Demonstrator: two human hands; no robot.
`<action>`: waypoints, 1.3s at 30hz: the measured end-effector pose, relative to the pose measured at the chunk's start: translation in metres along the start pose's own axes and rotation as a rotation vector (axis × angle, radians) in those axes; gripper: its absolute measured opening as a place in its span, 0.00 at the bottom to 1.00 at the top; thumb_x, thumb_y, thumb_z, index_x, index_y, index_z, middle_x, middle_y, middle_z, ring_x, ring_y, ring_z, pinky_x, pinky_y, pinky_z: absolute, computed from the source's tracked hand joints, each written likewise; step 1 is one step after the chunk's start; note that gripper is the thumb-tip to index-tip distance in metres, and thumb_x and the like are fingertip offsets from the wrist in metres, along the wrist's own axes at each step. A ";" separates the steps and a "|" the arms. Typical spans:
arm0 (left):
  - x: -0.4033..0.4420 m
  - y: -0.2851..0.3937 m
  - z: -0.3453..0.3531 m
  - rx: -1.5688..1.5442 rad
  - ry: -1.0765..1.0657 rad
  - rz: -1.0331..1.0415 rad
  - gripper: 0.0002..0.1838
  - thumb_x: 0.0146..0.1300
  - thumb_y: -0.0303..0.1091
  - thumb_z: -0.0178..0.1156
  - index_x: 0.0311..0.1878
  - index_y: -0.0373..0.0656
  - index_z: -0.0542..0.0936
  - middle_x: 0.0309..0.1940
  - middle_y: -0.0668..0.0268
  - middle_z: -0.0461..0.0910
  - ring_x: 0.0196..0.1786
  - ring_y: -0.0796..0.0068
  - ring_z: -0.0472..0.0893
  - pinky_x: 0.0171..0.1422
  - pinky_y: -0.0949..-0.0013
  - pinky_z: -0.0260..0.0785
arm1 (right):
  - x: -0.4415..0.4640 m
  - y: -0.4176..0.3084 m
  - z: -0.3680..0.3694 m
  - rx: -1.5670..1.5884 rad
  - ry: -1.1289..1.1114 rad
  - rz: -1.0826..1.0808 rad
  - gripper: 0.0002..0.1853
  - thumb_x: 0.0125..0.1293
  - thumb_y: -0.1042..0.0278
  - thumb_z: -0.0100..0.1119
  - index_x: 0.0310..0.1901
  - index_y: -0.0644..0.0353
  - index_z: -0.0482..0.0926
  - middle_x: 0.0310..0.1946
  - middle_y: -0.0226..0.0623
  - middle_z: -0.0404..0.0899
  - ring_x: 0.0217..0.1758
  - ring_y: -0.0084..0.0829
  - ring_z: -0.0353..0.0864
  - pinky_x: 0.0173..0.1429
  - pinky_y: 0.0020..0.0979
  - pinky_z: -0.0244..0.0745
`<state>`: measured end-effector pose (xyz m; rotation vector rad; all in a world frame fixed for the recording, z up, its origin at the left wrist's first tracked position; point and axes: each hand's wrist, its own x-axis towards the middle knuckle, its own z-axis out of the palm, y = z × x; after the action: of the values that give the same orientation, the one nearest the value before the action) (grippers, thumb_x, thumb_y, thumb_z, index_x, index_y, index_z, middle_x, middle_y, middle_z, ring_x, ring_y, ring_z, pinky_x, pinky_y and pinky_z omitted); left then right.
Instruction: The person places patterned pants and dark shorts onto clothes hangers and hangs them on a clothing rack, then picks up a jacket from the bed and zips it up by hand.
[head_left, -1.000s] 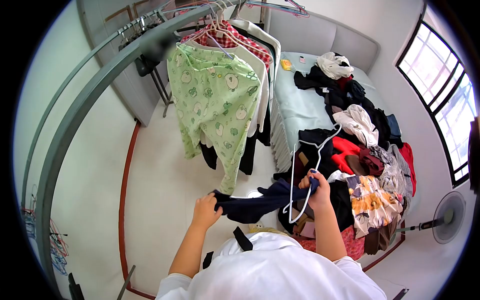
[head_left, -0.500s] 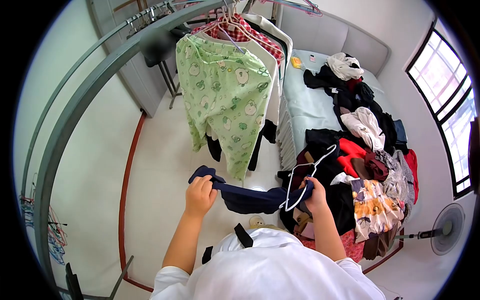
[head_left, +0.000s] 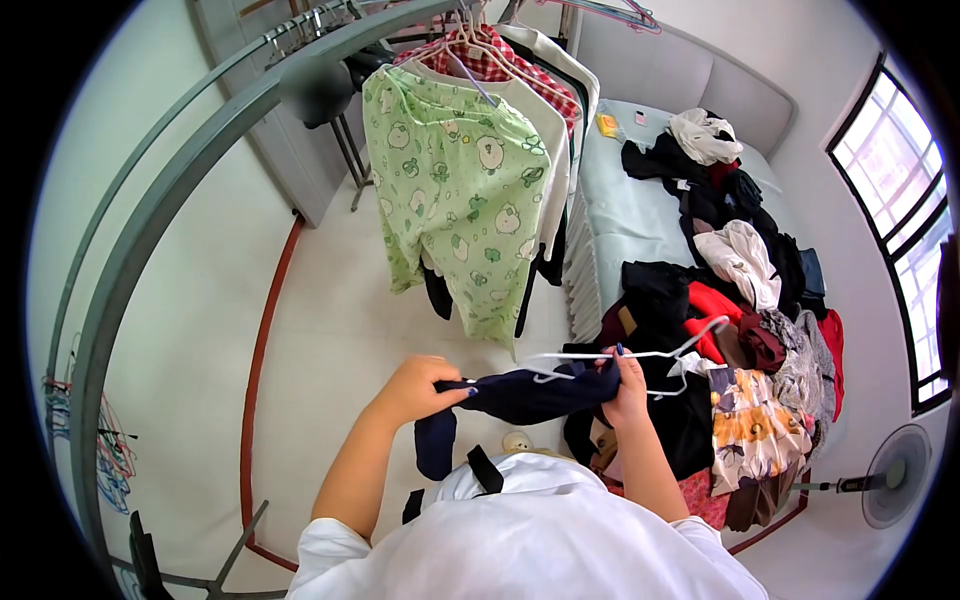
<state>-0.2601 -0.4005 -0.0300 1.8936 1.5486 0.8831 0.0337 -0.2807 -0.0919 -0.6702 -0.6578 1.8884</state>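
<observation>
Stretched between my hands in front of my chest is a dark navy garment point(head_left: 535, 398); its exact kind I cannot make out. My left hand point(head_left: 420, 388) is closed on its left end, and a loose part hangs down below that hand. At the other end, my right hand point(head_left: 627, 390) grips the garment together with a white hanger point(head_left: 655, 354). The hanger lies sideways over the cloth, its hook pointing right. Beyond my hands, light green patterned pants point(head_left: 465, 195) hang from the rack.
A grey metal rack point(head_left: 130, 240) curves along the left and overhead, with other hung clothes. On the right, a bed point(head_left: 635, 215) carries a long heap of mixed clothes point(head_left: 742, 255). A fan point(head_left: 893, 475) stands at the lower right, below a barred window point(head_left: 905, 190).
The hanger has swung from upright to nearly flat, its hook now to the right. My left hand has turned over and moved slightly right, and the garment's left end now hangs down.
</observation>
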 end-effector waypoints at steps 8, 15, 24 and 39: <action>0.007 0.036 0.004 0.044 -0.212 0.146 0.08 0.48 0.35 0.63 0.21 0.42 0.79 0.16 0.64 0.73 0.25 0.65 0.71 0.28 0.66 0.64 | -0.001 -0.010 0.023 -0.048 -0.080 -0.016 0.09 0.65 0.65 0.49 0.39 0.62 0.74 0.32 0.39 0.79 0.32 0.24 0.77 0.36 0.23 0.73; 0.008 0.036 0.008 0.052 -0.121 0.193 0.05 0.47 0.33 0.64 0.24 0.44 0.80 0.19 0.66 0.76 0.27 0.66 0.72 0.30 0.66 0.66 | 0.000 -0.012 0.024 -0.232 -0.227 0.090 0.08 0.64 0.68 0.50 0.37 0.64 0.74 0.31 0.40 0.80 0.32 0.27 0.79 0.42 0.26 0.73; 0.014 0.048 0.019 0.095 0.061 0.291 0.06 0.43 0.29 0.66 0.26 0.42 0.80 0.21 0.68 0.73 0.28 0.67 0.70 0.32 0.68 0.65 | -0.010 0.010 0.028 -0.386 -0.413 0.155 0.10 0.65 0.69 0.50 0.37 0.67 0.77 0.32 0.39 0.80 0.37 0.26 0.78 0.45 0.26 0.71; 0.006 0.036 0.045 0.127 0.118 0.258 0.08 0.48 0.32 0.62 0.28 0.40 0.74 0.23 0.64 0.71 0.32 0.62 0.70 0.36 0.65 0.65 | -0.016 0.036 0.057 -0.578 -0.565 0.079 0.08 0.64 0.74 0.49 0.37 0.68 0.78 0.34 0.32 0.77 0.37 0.20 0.73 0.43 0.20 0.67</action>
<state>-0.2016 -0.4015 -0.0311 2.2039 1.4800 1.0450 -0.0222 -0.3174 -0.0744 -0.5089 -1.5969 1.9764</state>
